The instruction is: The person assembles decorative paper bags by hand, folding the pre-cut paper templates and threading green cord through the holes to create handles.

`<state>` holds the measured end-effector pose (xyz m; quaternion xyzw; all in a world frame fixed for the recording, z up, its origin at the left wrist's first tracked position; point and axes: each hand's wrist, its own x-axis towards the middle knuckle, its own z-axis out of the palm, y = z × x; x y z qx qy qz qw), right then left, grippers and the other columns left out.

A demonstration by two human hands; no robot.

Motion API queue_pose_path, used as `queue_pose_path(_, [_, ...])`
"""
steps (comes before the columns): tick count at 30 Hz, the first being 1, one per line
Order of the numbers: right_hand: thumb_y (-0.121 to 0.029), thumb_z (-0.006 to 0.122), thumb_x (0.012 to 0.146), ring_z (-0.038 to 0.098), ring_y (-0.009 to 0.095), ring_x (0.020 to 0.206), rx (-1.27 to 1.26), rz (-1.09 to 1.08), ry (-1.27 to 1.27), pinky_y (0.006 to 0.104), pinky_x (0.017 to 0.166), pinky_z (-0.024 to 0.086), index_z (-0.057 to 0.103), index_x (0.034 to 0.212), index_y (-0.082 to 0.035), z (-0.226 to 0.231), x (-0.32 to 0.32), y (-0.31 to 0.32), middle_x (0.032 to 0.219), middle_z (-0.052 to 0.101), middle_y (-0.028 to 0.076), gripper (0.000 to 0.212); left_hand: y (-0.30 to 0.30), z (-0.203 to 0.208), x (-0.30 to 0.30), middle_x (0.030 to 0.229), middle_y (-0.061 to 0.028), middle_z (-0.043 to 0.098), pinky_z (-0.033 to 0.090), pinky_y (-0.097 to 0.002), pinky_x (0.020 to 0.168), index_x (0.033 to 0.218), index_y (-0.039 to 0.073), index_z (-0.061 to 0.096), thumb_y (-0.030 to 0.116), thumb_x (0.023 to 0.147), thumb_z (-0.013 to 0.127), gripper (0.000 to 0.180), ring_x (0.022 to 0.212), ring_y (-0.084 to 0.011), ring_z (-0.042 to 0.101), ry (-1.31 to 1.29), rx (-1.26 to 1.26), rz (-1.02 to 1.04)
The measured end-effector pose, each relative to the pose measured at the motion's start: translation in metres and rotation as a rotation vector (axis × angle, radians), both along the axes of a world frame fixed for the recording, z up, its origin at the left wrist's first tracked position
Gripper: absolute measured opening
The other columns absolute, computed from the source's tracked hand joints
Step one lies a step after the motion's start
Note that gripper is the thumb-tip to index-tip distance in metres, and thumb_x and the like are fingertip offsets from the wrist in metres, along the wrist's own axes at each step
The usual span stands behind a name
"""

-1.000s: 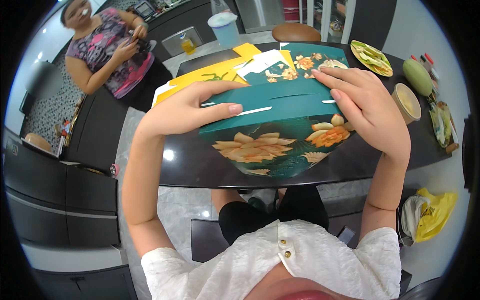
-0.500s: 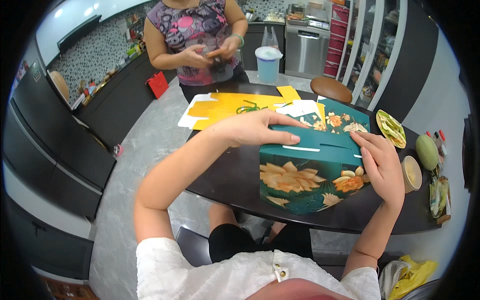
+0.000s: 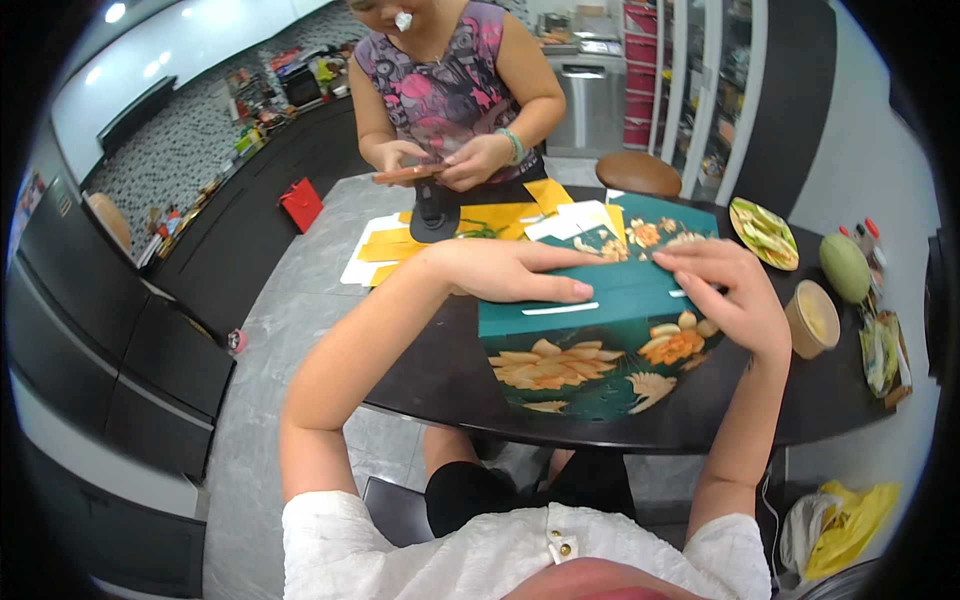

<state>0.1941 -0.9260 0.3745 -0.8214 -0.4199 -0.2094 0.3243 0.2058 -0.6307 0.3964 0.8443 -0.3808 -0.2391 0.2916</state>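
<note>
A dark green box [image 3: 555, 370] printed with orange lotus flowers stands at the near side of the dark table. My left hand [image 3: 515, 270] lies with its fingers stretched across the left part of the box top. Over the right part, my right hand [image 3: 725, 290] rests with its fingers spread, the tips on the green top panel. White slits show in the top beside both hands. Behind the hands, a flat green flap [image 3: 680, 225] with flower prints lies on the table.
Yellow card sheets [image 3: 385, 245] and white paper [image 3: 580, 222] lie behind the box. Right of it are a plate of cut vegetables [image 3: 765, 235], a green melon [image 3: 845, 268] and a tub [image 3: 812, 320]. Across the table a person [image 3: 455, 100] holds a phone [image 3: 408, 174].
My right hand has moved inward over the box top, and my left hand lies flatter on it. The person opposite has come nearer the table, hiding the bucket. The whole view has shifted slightly.
</note>
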Motion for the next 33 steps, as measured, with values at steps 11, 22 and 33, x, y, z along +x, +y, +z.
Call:
queue_pose_path(11, [-0.020,0.055,0.091,0.060,0.028,0.101,0.048,-0.186,-0.032,0.0368,0.089,0.047,0.070,0.108,-0.001,-0.018,0.008,-0.004,0.107,0.067,0.015,0.030,-0.013,0.001,-0.017,0.124,-0.0097,0.060,0.041,-0.0250,0.095,0.140,0.011,0.050,0.047,0.096,0.054,0.057,0.110,-0.0130,0.054,0.129,-0.075,0.381])
queue_pose_path(22, [-0.010,0.058,0.084,0.061,0.025,0.095,0.156,-0.258,-0.066,0.0330,0.085,0.046,0.071,0.103,0.000,-0.022,0.005,0.000,0.101,0.068,0.012,0.025,-0.010,-0.004,-0.007,0.132,-0.0118,0.055,0.040,-0.0285,0.099,0.142,0.014,0.048,0.046,0.098,0.050,0.055,0.117,-0.0173,0.053,0.194,-0.130,0.263])
queue_pose_path(33, [-0.009,0.057,0.085,0.061,0.021,0.104,0.231,-0.265,-0.034,0.0319,0.094,0.043,0.067,0.112,0.000,-0.022,0.010,-0.002,0.109,0.068,0.013,0.031,-0.010,-0.009,-0.003,0.135,-0.0144,0.053,0.039,-0.0311,0.102,0.143,0.006,0.042,0.045,0.098,0.050,0.060,0.123,-0.0207,0.050,0.146,-0.143,0.226])
